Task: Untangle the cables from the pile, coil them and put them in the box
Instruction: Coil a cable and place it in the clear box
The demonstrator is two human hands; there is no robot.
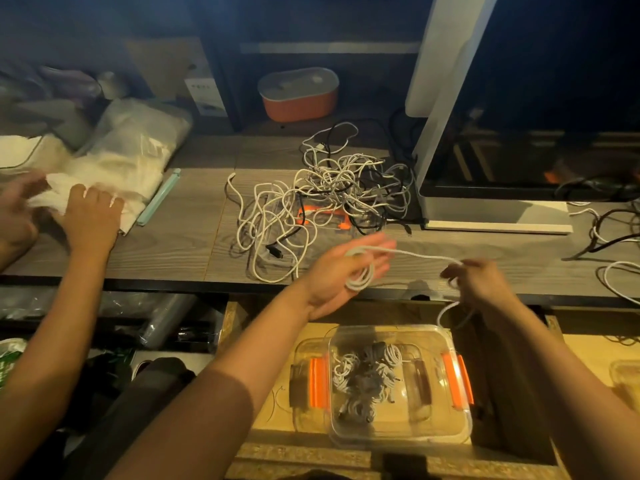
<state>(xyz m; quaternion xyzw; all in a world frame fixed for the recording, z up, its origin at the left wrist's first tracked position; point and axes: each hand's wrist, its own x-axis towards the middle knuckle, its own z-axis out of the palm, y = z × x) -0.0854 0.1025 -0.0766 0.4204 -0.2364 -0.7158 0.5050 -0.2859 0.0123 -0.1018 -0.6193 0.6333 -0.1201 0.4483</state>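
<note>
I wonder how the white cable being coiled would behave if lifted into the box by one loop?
Likely floppy: the white cable droops in a curve below the right hand. The coil on the left hand would probably spill open unless all loops are gripped, as nothing ties it. It seems light, being thin.

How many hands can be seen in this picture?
4: left hand carrying a coiled cable; right hand pinching its strand; another person's two hands on white cloth, far left.
</note>
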